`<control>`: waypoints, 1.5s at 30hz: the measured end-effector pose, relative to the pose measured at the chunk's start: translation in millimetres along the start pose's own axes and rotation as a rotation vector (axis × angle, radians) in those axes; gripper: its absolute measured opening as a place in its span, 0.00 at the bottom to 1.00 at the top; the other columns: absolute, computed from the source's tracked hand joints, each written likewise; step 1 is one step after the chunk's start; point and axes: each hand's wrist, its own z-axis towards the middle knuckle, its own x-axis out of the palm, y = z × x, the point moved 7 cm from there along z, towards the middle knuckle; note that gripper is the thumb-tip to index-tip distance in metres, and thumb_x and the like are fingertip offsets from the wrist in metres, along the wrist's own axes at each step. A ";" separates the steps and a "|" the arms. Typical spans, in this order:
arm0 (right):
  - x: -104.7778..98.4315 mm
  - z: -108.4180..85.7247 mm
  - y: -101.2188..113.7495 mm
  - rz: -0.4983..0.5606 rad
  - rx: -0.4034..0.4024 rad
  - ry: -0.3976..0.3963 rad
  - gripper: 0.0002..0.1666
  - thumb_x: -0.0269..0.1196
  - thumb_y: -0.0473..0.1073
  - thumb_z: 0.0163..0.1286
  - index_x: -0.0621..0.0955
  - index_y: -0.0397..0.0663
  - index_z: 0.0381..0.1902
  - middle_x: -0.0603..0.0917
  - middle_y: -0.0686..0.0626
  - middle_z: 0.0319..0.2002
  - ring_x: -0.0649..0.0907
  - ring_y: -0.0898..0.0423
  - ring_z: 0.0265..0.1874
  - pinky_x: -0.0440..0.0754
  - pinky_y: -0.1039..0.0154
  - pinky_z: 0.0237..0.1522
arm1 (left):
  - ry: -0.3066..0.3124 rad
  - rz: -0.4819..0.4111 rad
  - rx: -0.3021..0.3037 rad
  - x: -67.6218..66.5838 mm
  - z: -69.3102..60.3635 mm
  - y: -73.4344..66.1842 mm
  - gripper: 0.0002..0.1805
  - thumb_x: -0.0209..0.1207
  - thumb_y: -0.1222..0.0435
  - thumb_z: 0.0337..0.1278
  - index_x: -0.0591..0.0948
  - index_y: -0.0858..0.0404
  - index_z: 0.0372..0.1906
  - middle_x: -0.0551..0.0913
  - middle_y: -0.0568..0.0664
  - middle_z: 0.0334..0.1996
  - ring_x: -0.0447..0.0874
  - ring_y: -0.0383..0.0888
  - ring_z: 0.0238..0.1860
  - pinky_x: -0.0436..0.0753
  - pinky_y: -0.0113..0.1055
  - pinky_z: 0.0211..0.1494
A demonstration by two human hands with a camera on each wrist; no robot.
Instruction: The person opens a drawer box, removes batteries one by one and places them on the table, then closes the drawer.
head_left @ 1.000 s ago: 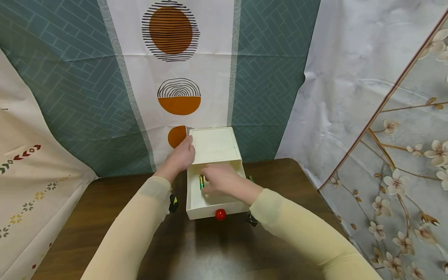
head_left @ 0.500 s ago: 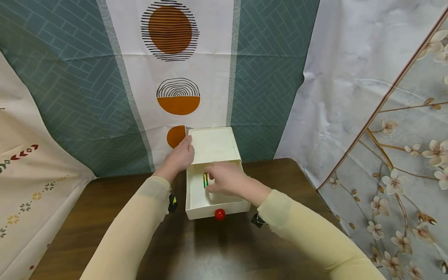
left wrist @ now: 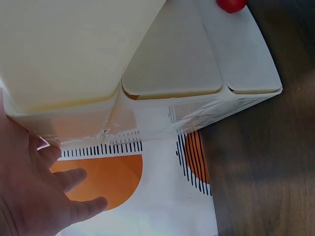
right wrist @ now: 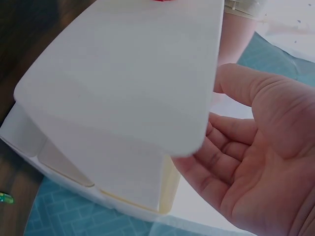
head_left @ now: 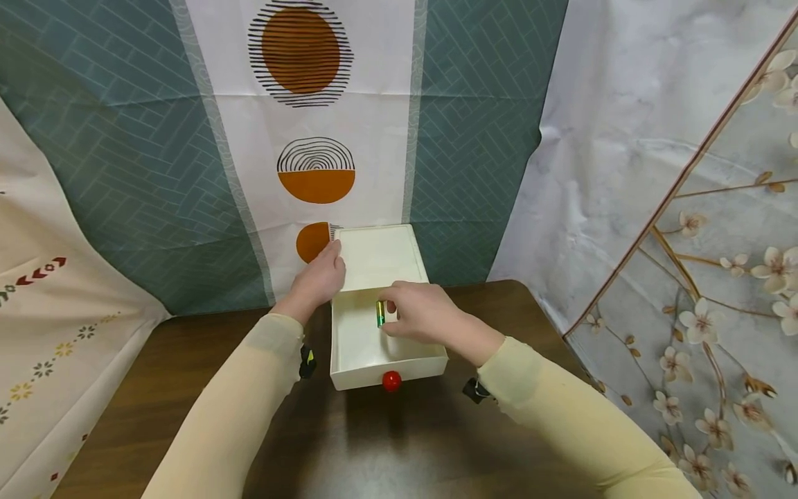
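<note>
While the left hand (head_left: 321,277) rests at the left edge of a white drawer unit (head_left: 380,260), the right hand (head_left: 424,312) pinches a green and gold battery (head_left: 381,314) between thumb and fingers, so its grip is together on that. Seen from the head, the battery stands roughly upright in front of the inside of the open drawer (head_left: 358,339); whether its lower end touches the drawer floor cannot be told. On the left hand, the grip is apart, with several fingers spread loosely beside the unit's side wall in the left wrist view. A red knob (head_left: 391,381) sits on the pulled-out drawer's front, and two more drawer fronts (left wrist: 172,54) show below it. Off to the unit's right, a small green object (right wrist: 6,198) lies on the dark wooden worktop (head_left: 499,450). Both arms wear pale yellow sleeves (head_left: 231,402), and a patterned cloth (head_left: 480,138) hangs behind the unit.
</note>
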 end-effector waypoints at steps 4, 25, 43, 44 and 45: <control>-4.9 -5.7 -5.3 0.008 0.014 -0.010 0.14 0.75 0.49 0.72 0.89 0.56 0.53 0.85 0.55 0.39 0.82 0.60 0.34 0.82 0.61 0.34 | 0.010 0.002 0.005 -0.2 0.6 -0.2 0.37 0.24 0.54 0.90 0.41 0.67 0.91 0.40 0.58 0.91 0.36 0.55 0.90 0.42 0.52 0.90; -15.8 -30.8 -30.1 0.093 0.063 -0.069 0.17 0.76 0.45 0.70 0.89 0.54 0.55 0.86 0.55 0.40 0.82 0.62 0.34 0.82 0.60 0.35 | 0.007 -0.001 0.010 0.4 3.3 2.5 0.37 0.25 0.54 0.90 0.41 0.67 0.91 0.40 0.58 0.91 0.36 0.55 0.90 0.42 0.53 0.90; -18.0 -58.6 -66.2 0.179 0.109 -0.118 0.24 0.77 0.46 0.70 0.88 0.48 0.62 0.86 0.58 0.40 0.85 0.61 0.38 0.84 0.57 0.41 | 0.007 -0.021 0.000 1.0 2.2 3.4 0.37 0.25 0.53 0.91 0.41 0.66 0.91 0.40 0.57 0.91 0.36 0.54 0.91 0.42 0.52 0.90; -18.1 -60.3 -69.1 0.182 0.113 -0.122 0.23 0.77 0.46 0.70 0.88 0.48 0.61 0.86 0.58 0.40 0.86 0.60 0.38 0.84 0.57 0.41 | 0.007 -0.020 0.000 1.2 2.2 3.6 0.37 0.25 0.53 0.91 0.41 0.66 0.91 0.40 0.57 0.91 0.36 0.54 0.91 0.42 0.52 0.90; -18.1 -61.8 -72.0 0.182 0.117 -0.125 0.23 0.77 0.46 0.70 0.88 0.48 0.61 0.86 0.58 0.41 0.86 0.59 0.39 0.84 0.56 0.41 | 0.007 -0.021 -0.001 1.5 2.2 3.9 0.37 0.25 0.53 0.91 0.41 0.66 0.91 0.40 0.56 0.92 0.36 0.54 0.91 0.42 0.52 0.90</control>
